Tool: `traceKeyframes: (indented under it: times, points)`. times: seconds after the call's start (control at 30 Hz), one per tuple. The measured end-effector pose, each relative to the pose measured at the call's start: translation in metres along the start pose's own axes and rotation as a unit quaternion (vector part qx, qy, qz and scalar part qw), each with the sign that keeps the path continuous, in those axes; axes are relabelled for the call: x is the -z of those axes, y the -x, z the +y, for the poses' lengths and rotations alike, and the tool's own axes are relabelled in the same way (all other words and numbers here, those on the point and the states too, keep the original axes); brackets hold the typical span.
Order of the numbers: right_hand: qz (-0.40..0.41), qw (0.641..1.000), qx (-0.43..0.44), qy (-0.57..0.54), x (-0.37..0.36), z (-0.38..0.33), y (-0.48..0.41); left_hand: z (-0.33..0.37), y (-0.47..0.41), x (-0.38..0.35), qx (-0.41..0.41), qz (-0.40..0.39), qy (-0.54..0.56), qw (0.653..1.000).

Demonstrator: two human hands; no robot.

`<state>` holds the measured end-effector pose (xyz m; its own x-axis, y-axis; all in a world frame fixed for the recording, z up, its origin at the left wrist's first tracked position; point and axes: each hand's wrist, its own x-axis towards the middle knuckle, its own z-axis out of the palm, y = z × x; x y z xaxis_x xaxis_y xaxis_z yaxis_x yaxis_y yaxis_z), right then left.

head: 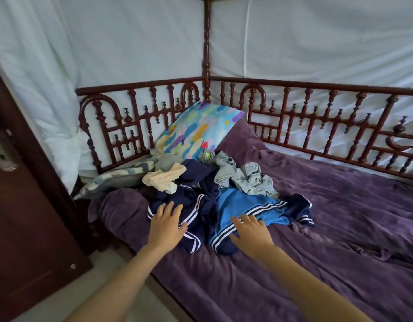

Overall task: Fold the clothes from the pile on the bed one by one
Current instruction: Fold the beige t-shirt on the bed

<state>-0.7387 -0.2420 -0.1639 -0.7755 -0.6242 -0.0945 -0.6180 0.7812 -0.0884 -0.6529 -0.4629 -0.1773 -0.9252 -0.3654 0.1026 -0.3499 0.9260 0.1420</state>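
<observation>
1. Head view: the fingers (169,209) of the left hand (167,225) are spread wide and straight and hold nothing. They lie over a navy garment (191,201) with white stripes, at the lower centre of the frame.
2. The fingers of the right hand (249,231) are also spread wide and hold nothing. They are over a bright blue garment (238,203) with similar stripes, just beside the navy one. I cannot tell if the hands press on the cloth or only hover above it.
3. Behind these two pieces, toward the centre of the frame, the pile goes on with a crumpled denim piece (247,176) and a cream piece (163,176). Everything lies mixed together on the purple bed (328,228), near the colourful pillow (201,129) and the dark red railing (317,112).
4. No folded garment is visible anywhere on the bed. I judge that the task is at its very beginning: the first piece is only being chosen. Every piece must yet be pulled out, flattened and folded.
</observation>
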Motion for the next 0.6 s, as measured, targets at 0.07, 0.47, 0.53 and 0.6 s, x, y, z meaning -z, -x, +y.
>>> traceKeyframes:
  times: [0.07, 0.47, 0.53, 0.6]
  points:
    - [-0.011, 1.0, 0.002, 0.0, -0.005, -0.003, -0.021, -0.014, -0.009, -0.007, 0.012, -0.003, 0.009, 1.0]
    - [-0.085, 0.995, 0.031, -0.046, -0.038, -0.016, -0.168, -0.103, -0.099, -0.029, 0.096, -0.036, -0.01, 0.995]
    - [-0.111, 0.992, 0.039, -0.049, -0.053, -0.028, -0.179, -0.109, -0.103, -0.047, 0.099, -0.069, 0.004, 0.993]
    - [-0.141, 0.988, 0.041, -0.048, -0.069, -0.039, -0.188, -0.117, -0.107, -0.067, 0.101, -0.097, 0.005, 0.99]
